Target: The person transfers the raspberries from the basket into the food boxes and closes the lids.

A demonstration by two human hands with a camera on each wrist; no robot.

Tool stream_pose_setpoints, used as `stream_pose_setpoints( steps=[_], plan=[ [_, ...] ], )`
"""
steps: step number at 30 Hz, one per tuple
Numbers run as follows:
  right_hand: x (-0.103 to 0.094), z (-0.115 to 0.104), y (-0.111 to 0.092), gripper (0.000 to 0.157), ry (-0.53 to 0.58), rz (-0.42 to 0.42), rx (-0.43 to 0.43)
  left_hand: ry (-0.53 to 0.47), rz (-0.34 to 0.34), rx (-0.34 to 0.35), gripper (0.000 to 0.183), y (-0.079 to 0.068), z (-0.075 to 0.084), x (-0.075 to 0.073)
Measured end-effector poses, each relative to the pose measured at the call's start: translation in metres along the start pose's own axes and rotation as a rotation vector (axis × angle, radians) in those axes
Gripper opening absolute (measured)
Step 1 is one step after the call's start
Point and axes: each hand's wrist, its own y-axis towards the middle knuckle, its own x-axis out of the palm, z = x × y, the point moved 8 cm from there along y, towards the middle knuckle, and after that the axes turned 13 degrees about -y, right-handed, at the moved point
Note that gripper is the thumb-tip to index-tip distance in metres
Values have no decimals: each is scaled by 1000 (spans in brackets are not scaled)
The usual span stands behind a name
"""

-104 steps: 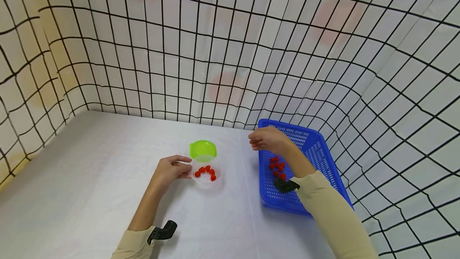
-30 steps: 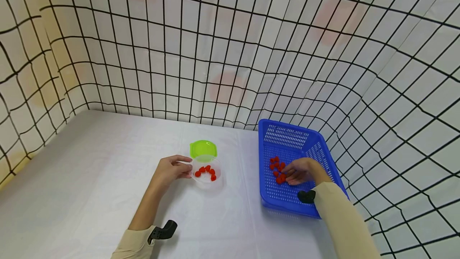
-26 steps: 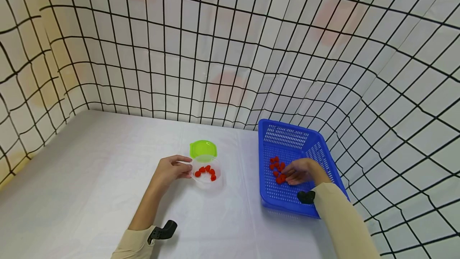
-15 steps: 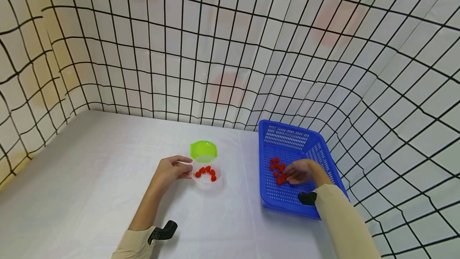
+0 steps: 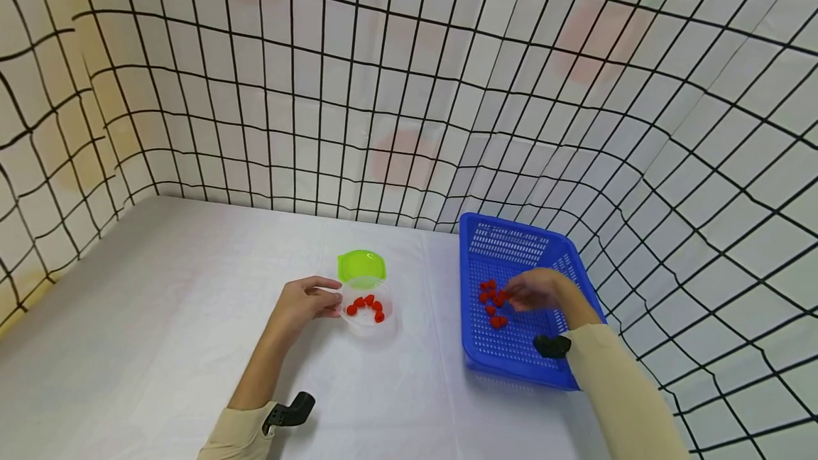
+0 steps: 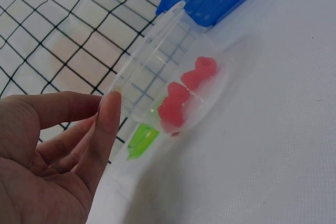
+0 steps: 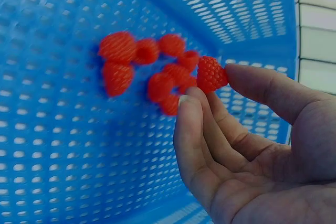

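My left hand (image 5: 309, 304) pinches the rim of a clear plastic tub (image 6: 142, 85) between thumb and fingers. Several raspberries (image 6: 173, 108) lie on the floor of that tub, which stands on the white table. Over the blue basket (image 5: 478, 353), my right hand (image 5: 537, 291) holds one raspberry (image 7: 211, 74) between the thumb and fingertips, as the right wrist view shows. Below it, more raspberries (image 7: 117, 48) are grouped on the perforated basket floor.
A bright green lid (image 5: 361, 265) lies just behind the tub. Black wire mesh (image 5: 307, 91) backed by white cloth encloses the table (image 5: 179, 289) at the back and sides. The basket stands at the right, close to the mesh.
Earlier, my right hand moved from the basket's far left edge down among the raspberries. In the last half second it has risen slightly with one raspberry. My left hand stays at the tub.
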Motion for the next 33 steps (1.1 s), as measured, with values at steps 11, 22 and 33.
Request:
stream_pose_setpoints(
  steps=[11,22,33],
  plan=[
    [1,-49,-12,40,-18,12,-98,-4,4,-4,31,-1,0,-1],
    [11,-96,-20,34,-28,93,-184,-12,3,-7,29,2,0,0],
    [47,-139,-24,29,-68,73,-225,2,5,-4,29,0,0,-1]
  ],
)
